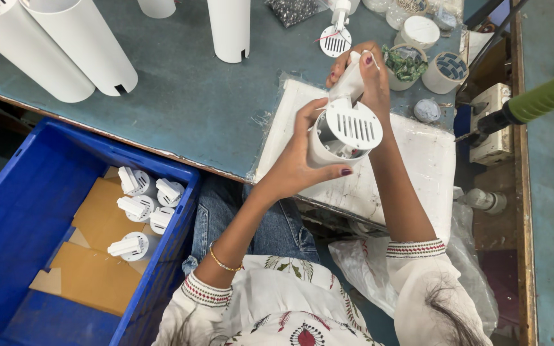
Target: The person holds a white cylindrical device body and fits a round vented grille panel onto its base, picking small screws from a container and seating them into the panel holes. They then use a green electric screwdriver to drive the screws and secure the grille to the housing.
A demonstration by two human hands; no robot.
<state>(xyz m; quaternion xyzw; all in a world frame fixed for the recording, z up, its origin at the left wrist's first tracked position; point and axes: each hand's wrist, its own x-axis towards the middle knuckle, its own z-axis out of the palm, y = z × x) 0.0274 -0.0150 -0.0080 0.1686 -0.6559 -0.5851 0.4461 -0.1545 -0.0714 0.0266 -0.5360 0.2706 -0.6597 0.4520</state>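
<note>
L hand (299,160) grip shut round white slotted cap (344,133); R hand (361,77) pinches its stem, fingertips partly hidden

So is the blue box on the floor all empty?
No, the blue crate holds brown cardboard and several white slotted parts along its right side.

Left hand (299,163): palm hid the near wall of the white slotted cylinder (343,136). Right hand (361,75): covered the white stem's upper end. White tubes (65,45): tops cut by upper edge. Blue crate (27,211): left and bottom cut off. Green handle (546,96): cut at right edge. Tub contents (405,64): too small to identify
</note>
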